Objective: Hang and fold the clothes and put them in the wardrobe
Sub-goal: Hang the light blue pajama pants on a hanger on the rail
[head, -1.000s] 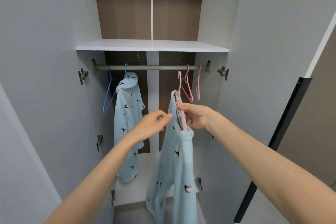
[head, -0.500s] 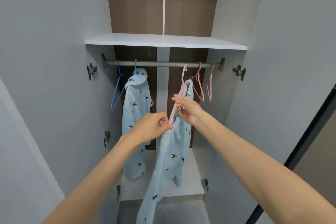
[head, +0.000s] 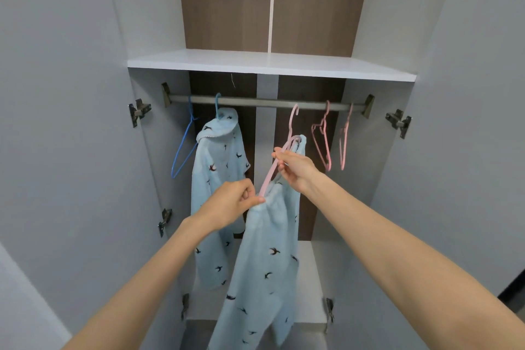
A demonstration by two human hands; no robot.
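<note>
We see both arms reaching into the open wardrobe point(head: 380, 179), working one pink hanger point(head: 268, 179) between them. The left hand point(head: 233, 203) pinches the hanger's lower end together with the top edge of a light-blue fleece garment point(head: 264, 258) printed with small dark birds. The right hand point(head: 297, 172) pinches the hanger's arm higher up, fingers curled round the thin bar. The hanger is tilted steeply, with its hook pointing up at the rail point(head: 255, 102). We cannot tell whether the hook has caught the rail or sits just beneath it.

We judge that this two-point hold is there to stop the cloth from sliding off the slanted arm while the hook is steered to the rail. The garment drapes down from the hanger in front of the wardrobe floor, hanging free below the hands.

To the left, a hung garment point(head: 216, 179) of the same cloth is on the rail, beside an empty blue hanger point(head: 181, 150). To the right hang two bare pink hangers point(head: 322, 133). The open stretch of rail between these is where we expect the held piece to go. A white shelf point(head: 270, 64) sits above the rail.

We can read no brand, label or writing anywhere.
</note>
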